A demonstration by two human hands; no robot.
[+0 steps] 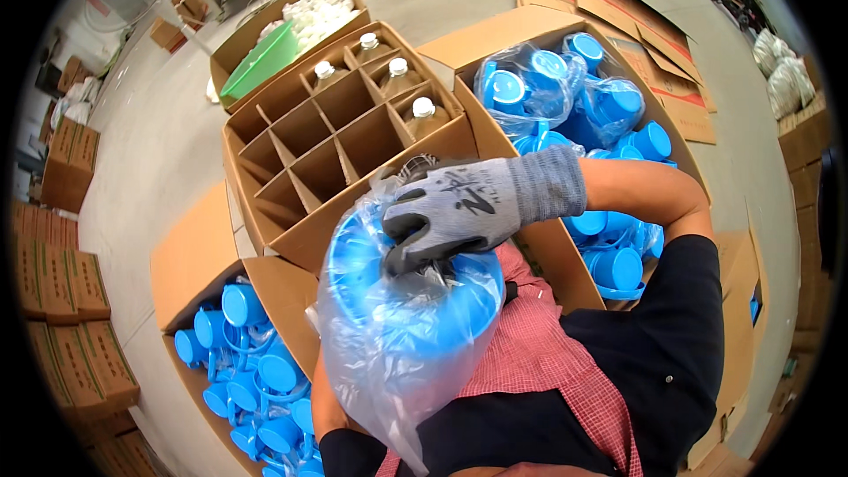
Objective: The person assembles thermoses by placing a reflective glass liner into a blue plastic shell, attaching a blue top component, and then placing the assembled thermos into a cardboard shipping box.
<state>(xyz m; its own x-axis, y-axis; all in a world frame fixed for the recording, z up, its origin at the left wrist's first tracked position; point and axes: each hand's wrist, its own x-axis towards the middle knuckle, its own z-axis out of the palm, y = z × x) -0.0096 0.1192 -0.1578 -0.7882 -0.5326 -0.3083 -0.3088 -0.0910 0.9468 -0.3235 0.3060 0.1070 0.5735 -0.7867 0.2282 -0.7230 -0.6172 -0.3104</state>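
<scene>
In front of my chest is a clear plastic bag around a rounded blue plastic thing, whose exact kind I cannot make out. My right hand, in a grey glove with dark fingers, reaches across from the right. Its fingers curl closed into the bag at the middle of the blue thing. From below, my left forearm goes up behind the bag, which hides the left hand and its fingers. Just beyond the bag stands a divided carton with several white-capped bottles in its far cells.
Blue cups with handles fill a box at the left; another box at the right holds blue cups, some bagged. A green tray rests in a far box of white pieces. Flattened cardboard and stacked cartons lie around.
</scene>
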